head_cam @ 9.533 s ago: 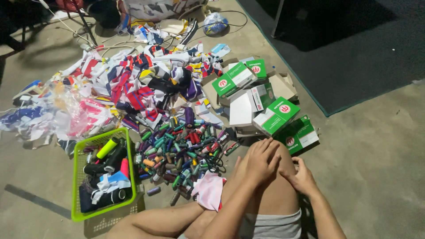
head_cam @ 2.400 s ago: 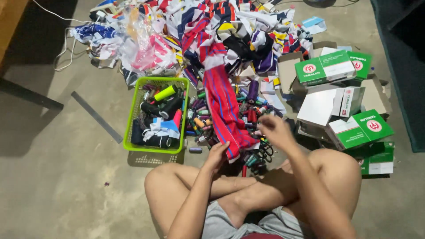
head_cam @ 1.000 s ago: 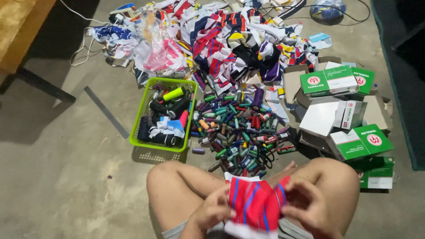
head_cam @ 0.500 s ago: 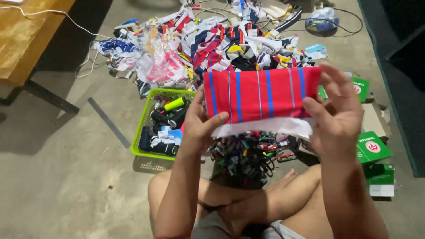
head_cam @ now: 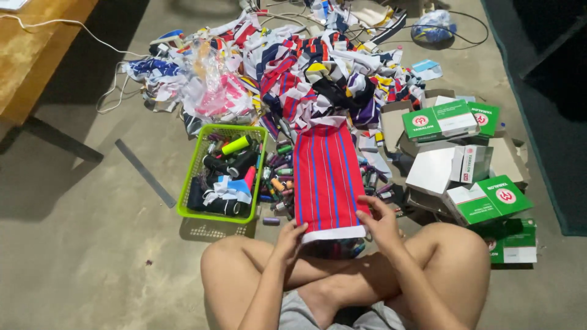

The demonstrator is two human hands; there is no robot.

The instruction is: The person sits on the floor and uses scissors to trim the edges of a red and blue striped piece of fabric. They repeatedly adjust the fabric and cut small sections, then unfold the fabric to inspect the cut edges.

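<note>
I see the left hand (head_cam: 288,235) and the right hand (head_cam: 380,221) each gripping a near corner of the red cloth with blue stripes (head_cam: 326,177), which lies flat on the floor (head_cam: 92,256) over the pile of small thread spools (head_cam: 276,183), just in front of the crossed legs. Just to the left of the cloth stands a green basket (head_cam: 186,195) with spools and rolls inside. To the right are green and white boxes (head_cam: 486,198), and behind it a heap of striped fabric pieces (head_cam: 324,73).
</note>
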